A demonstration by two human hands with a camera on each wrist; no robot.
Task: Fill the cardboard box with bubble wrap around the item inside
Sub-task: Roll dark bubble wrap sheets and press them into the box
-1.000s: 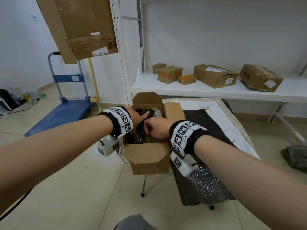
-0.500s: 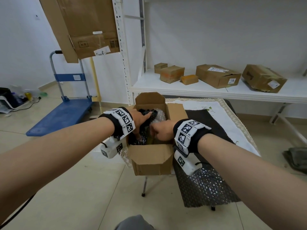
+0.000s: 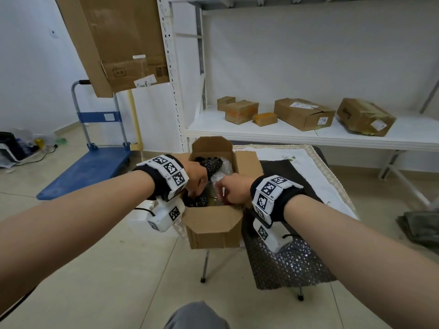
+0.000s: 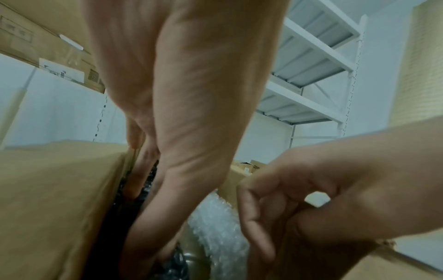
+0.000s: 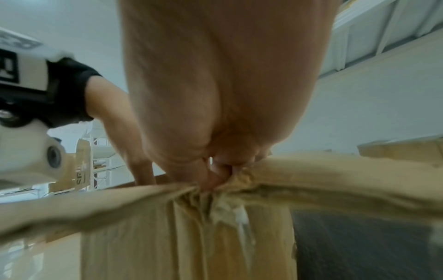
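Observation:
The open cardboard box (image 3: pixel 213 230) stands on the near left corner of a small table. My left hand (image 3: pixel 198 184) reaches into it with straight fingers (image 4: pixel 139 181), which press black bubble wrap (image 3: pixel 212 163) down along the left wall (image 4: pixel 59 189). My right hand (image 3: pixel 229 189) hovers at the box's right side with its fingers curled (image 4: pixel 258 212); nothing shows inside them. In the right wrist view its fingertips (image 5: pixel 213 180) touch the box rim (image 5: pixel 143 199). Clear bubble wrap (image 3: pixel 224 168) fills the far right of the box. A glossy yellowish item (image 3: pixel 211 201) lies low between the hands, mostly hidden.
A black bubble wrap sheet (image 3: pixel 289 267) hangs over the table's front right edge. A white cloth (image 3: pixel 306 167) covers the table behind it. Several cardboard boxes (image 3: pixel 303 113) sit on the white shelf beyond. A blue trolley (image 3: pixel 90 167) stands on the floor at left.
My left hand has pushed deeper into the near left of the box. My right hand has drawn back from the middle toward the right wall.

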